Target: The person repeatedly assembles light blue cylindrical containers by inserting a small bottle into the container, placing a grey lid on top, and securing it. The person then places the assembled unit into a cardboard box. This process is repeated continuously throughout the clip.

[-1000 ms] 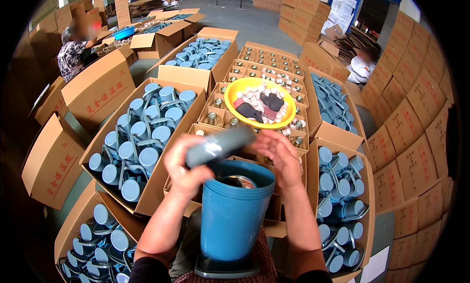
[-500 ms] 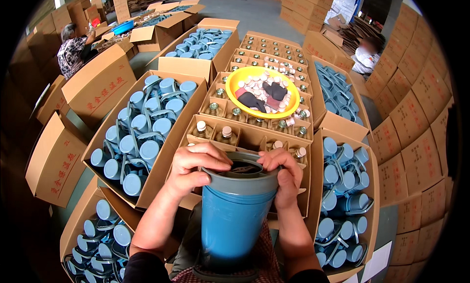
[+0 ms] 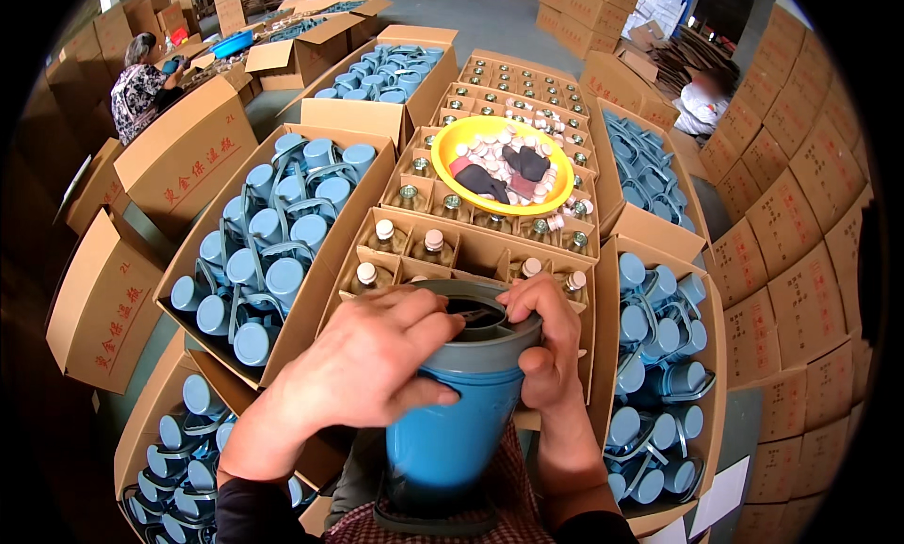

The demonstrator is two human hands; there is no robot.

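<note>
Upright between my forearms stands a blue plastic thermos casing [image 3: 460, 417] with a wide grey collar. Its open end faces me from above, and a dark ring shows inside. My left hand [image 3: 377, 356] is closed over the collar's left side, fingertips at the inner edge and thumb against the blue wall below. On the opposite side, my right hand [image 3: 551, 341] grips the collar with fingers over the rim and thumb outside. The lower end of the casing rests near my lap, by a dark looped handle [image 3: 435, 522].
Ahead is a divided carton [image 3: 480, 252] of glass liners with pale stoppers. A yellow basin [image 3: 443, 172] of stoppers and dark gloves sits on farther cartons. Boxes of blue thermos casings [image 3: 250, 266], [image 3: 659, 332] flank me. Two people [image 3: 141, 92], [image 3: 702, 106] sit farther back.
My left hand has shifted right and nearer, its back now turned up over the collar. The right hand keeps its hold. The view has tilted slightly, and more of the divided carton shows.
</note>
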